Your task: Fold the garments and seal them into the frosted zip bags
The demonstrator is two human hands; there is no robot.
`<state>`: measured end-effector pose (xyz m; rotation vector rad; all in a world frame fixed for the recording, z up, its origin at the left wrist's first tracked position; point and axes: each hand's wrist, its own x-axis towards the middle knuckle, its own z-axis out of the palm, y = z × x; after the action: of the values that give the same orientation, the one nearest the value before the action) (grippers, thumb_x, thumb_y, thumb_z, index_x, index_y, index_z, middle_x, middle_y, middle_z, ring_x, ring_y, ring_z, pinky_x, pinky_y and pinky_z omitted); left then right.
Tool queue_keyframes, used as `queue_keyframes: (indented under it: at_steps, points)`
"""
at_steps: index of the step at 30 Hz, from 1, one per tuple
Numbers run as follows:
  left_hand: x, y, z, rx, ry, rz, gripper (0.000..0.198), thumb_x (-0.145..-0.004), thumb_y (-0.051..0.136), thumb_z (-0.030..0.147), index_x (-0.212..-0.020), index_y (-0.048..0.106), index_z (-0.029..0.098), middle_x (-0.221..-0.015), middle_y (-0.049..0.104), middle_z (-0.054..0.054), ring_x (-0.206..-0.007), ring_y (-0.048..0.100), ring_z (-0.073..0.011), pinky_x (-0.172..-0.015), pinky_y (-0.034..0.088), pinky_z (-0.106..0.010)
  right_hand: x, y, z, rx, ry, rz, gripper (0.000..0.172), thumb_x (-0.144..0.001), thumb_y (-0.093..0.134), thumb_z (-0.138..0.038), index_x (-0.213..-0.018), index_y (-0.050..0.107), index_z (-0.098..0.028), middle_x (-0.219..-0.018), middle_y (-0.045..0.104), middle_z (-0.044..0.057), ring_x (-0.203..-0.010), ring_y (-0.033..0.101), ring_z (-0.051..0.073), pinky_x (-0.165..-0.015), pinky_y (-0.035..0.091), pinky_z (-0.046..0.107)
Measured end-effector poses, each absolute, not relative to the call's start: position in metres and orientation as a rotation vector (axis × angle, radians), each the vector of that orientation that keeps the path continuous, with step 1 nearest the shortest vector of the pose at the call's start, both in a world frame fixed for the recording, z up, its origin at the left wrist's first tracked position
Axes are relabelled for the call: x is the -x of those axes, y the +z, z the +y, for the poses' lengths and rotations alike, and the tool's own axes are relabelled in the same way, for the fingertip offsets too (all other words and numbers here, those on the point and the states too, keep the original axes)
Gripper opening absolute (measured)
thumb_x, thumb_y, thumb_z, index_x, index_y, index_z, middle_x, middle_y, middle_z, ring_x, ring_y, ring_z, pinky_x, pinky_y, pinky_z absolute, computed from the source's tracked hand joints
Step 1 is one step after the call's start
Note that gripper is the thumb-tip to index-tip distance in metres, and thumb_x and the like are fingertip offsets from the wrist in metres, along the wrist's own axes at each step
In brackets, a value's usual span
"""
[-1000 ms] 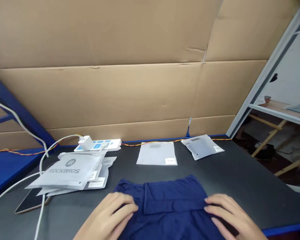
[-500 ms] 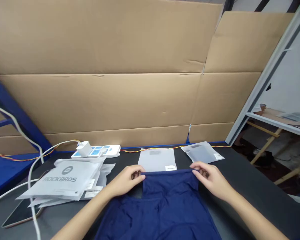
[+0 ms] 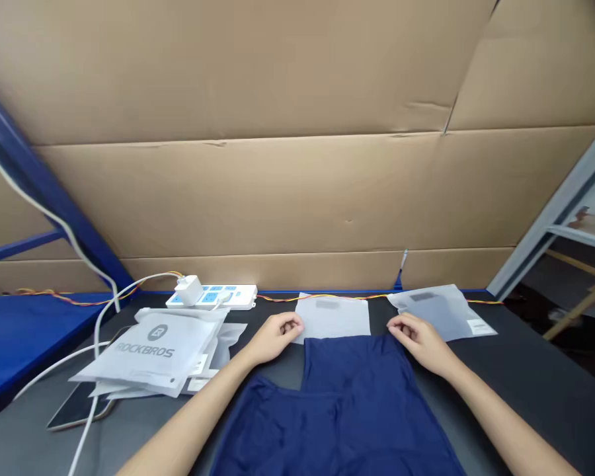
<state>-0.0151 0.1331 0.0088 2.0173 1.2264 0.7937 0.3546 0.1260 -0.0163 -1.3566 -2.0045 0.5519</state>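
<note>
A navy blue garment (image 3: 347, 410) lies spread on the black tabletop in front of me, its lower part cut off by the bottom of the view. I cannot tell its exact kind. One section reaches farther from me than the left section. My left hand (image 3: 276, 337) is beside the far left corner, fingers curled together, with a small gap between it and the cloth. At the far right corner, my right hand (image 3: 423, 342) has thumb and fingers closed on the garment's edge. Just beyond the far edge is a white translucent bag (image 3: 333, 316), partly covered by the cloth.
Stacked ROCKBROS bags (image 3: 149, 350) lie at left, over a phone (image 3: 79, 404). Behind them is a power strip (image 3: 238, 297) with a white charger (image 3: 188, 289) and cables. Another translucent bag (image 3: 443, 311) rests at back right. Cardboard (image 3: 287, 198) walls the back.
My left hand has come off the garment's far left corner. The far edge now lies flatter, and the view has turned slightly left.
</note>
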Motion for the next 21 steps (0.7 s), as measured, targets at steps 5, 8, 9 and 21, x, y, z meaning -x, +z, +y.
queue_keyframes:
  at_steps: [5, 8, 9, 21]
  points:
    - [0.016, 0.007, 0.131, -1.998, 0.793, 1.194, 0.028, -0.092, 0.053, 0.039, -0.086, 0.067, 0.016, -0.070, 0.057, 0.002, -0.064, 0.047, -0.0126, -0.059, 0.035, -0.022, -0.358, -0.021, 0.125, 1.356, 0.570, -1.941, 0.032, -0.096, 0.047, -0.045, -0.090, 0.066, -0.020, -0.084, 0.064, 0.004, -0.074, 0.058, 0.019, -0.066, 0.045, 0.030]
    - [0.017, 0.006, 0.129, -1.995, 0.800, 1.180, 0.027, -0.092, 0.053, 0.038, -0.086, 0.066, 0.015, -0.071, 0.057, 0.001, -0.065, 0.048, -0.0127, -0.060, 0.037, -0.022, -0.359, -0.025, 0.123, 1.359, 0.563, -1.949, 0.033, -0.095, 0.047, -0.047, -0.090, 0.067, -0.021, -0.083, 0.064, 0.004, -0.069, 0.057, 0.019, -0.063, 0.044, 0.030]
    - [0.017, 0.006, 0.129, -1.996, 0.804, 1.177, 0.027, -0.092, 0.053, 0.037, -0.087, 0.067, 0.015, -0.072, 0.058, 0.001, -0.065, 0.049, -0.0127, -0.061, 0.037, -0.022, -0.360, -0.026, 0.123, 1.358, 0.560, -1.955, 0.034, -0.095, 0.047, -0.048, -0.090, 0.067, -0.021, -0.083, 0.064, 0.004, -0.067, 0.056, 0.019, -0.062, 0.044, 0.030]
    - [0.019, -0.002, 0.131, -2.003, 0.812, 1.188, 0.023, -0.091, 0.055, 0.035, -0.087, 0.067, 0.016, -0.074, 0.061, 0.001, -0.068, 0.053, -0.0134, -0.062, 0.040, -0.021, -0.367, -0.042, 0.132, 1.353, 0.539, -1.982, 0.035, -0.092, 0.049, -0.054, -0.095, 0.067, -0.024, -0.087, 0.066, 0.005, -0.069, 0.058, 0.019, -0.062, 0.048, 0.030]
